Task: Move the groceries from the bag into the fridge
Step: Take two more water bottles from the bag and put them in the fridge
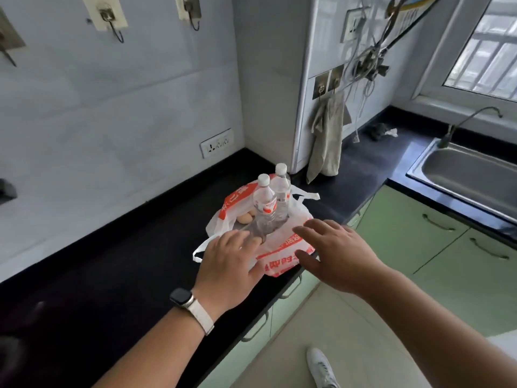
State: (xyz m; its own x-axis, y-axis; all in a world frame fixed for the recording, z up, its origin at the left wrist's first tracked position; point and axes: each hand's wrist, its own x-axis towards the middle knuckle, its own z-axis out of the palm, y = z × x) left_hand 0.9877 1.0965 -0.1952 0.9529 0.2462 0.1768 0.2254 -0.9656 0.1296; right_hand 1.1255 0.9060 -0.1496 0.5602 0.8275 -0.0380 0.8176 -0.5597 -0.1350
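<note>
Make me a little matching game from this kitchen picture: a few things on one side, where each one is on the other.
Things:
1. bottles
2. towel
3. watch
4. tap

Places:
A. on the left wrist
B. hanging from a wall hook
C. upright in the bag
D. over the sink

Pairs: 1-C, 2-B, 3-A, 4-D

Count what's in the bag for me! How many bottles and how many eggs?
Water bottles: 2, one nearer and one behind it, both upright in the bag.
Eggs: 2 show; more may be hidden.
Total visible: 4
</note>
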